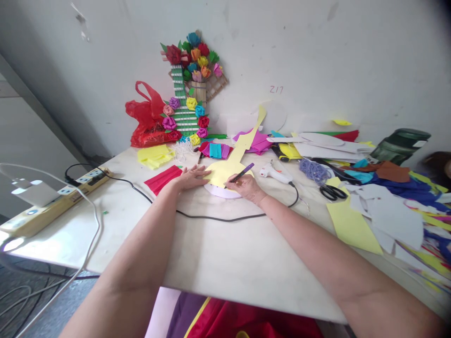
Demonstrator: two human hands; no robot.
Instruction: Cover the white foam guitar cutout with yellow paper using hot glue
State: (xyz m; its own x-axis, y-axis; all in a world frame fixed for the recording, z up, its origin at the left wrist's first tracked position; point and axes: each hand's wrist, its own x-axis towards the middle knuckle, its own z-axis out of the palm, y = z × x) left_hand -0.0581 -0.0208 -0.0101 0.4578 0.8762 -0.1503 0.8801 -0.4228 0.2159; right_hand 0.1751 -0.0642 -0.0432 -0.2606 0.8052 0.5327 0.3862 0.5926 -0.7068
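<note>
At center frame, yellow paper (224,172) is touched by the spread left hand (190,178) and a pen (244,172) pinched in the right hand (244,187), open table (225,263) to its lower edge being crossed by a black cord (225,219).

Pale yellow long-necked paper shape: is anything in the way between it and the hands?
Nothing visible. The left hand touches the left edge of the yellow paper shape; the right hand holds a slim dark purple pen near its lower edge. The white glue gun lies off to the right.
</note>
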